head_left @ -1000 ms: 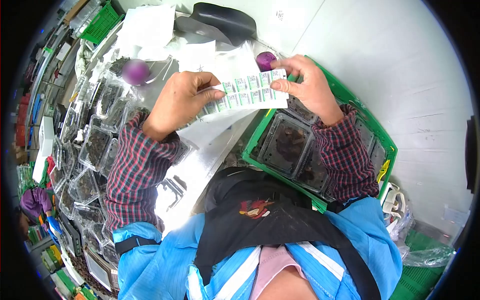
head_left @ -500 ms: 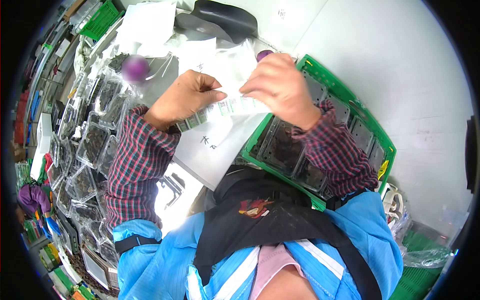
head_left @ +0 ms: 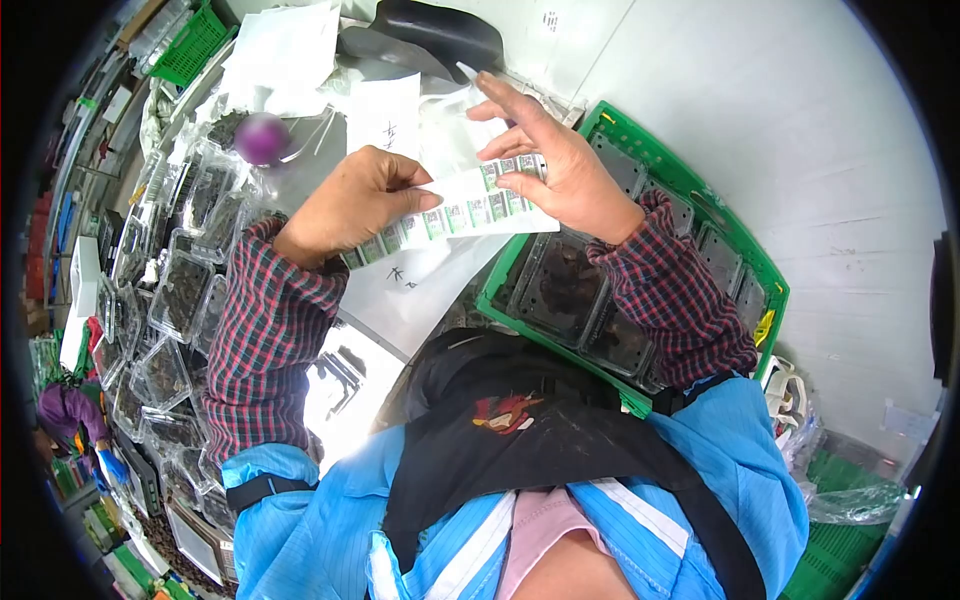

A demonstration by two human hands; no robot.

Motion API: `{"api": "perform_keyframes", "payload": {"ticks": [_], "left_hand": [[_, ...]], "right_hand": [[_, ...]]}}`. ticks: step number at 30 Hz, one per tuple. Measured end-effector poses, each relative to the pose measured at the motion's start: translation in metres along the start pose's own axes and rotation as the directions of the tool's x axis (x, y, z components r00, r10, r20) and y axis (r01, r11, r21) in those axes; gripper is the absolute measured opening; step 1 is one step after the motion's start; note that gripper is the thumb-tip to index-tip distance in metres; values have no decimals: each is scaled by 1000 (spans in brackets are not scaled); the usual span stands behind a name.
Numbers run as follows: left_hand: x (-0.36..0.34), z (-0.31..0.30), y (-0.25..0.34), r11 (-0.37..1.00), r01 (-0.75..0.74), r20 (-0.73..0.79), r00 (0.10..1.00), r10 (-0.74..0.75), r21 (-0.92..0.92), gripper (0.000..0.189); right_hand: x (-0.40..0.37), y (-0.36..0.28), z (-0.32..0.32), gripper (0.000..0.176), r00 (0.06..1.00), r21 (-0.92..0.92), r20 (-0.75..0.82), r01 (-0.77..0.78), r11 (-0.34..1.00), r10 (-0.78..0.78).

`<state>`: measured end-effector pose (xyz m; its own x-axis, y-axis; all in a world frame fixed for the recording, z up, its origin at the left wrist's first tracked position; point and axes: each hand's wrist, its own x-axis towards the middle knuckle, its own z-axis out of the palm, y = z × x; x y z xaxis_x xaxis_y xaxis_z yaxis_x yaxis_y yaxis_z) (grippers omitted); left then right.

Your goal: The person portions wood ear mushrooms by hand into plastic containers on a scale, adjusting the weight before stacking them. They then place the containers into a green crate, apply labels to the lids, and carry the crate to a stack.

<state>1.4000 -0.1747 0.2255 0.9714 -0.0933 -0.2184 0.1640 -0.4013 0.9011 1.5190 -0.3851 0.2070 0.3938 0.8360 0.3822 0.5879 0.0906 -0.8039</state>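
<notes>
1. Label sheet (head_left: 455, 212): a long white strip with two rows of small green-and-white stickers. It is held in the air at centre frame, slanting up from lower left to upper right, above the table edge and the left end of the green crate.
2. Left hand (head_left: 355, 205): centre-left of the frame, closed, pinching the left part of the label sheet between thumb and fingers.
3. Right hand (head_left: 565, 180): centre-right of the frame, fingers fanned open and pointing to the upper left, thumb lying on the right end of the label sheet.
4. Green crate (head_left: 612, 120): right of centre, under the right forearm, holding clear lidded boxes (head_left: 565, 285) with dark contents.
5. Clear clamshell boxes (head_left: 180, 290): many, crowded along the left edge of the frame, with dark contents.
6. Paper sheet (head_left: 385, 112): white, handwritten, top centre, behind the hands.
7. Black object (head_left: 445, 35): top centre, beyond the paper sheet; its kind cannot be told.
8. Sleeves (head_left: 265, 340): red plaid, on both forearms.
</notes>
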Motion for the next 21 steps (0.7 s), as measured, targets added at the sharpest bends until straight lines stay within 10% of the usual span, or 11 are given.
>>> {"api": "perform_keyframes", "payload": {"ticks": [5,12,14,21], "left_hand": [[3,-1,-8,1000,-7,7,1000,7,-25,15],[3,-8,-9,993,117,29,993,-118,18,17],[-3,-15,-16,990,138,-13,990,-138,30,19],[-58,-42,-2,990,138,114,984,-140,29,9]], "right_hand": [[-5,4,5,83,993,-297,31,120,947,-116],[-20,22,6,89,972,-205,-72,205,957,-224],[-28,16,-6,96,959,369,-284,100,924,10],[-95,78,-131,95,850,75,-460,-250,965,256]]}}
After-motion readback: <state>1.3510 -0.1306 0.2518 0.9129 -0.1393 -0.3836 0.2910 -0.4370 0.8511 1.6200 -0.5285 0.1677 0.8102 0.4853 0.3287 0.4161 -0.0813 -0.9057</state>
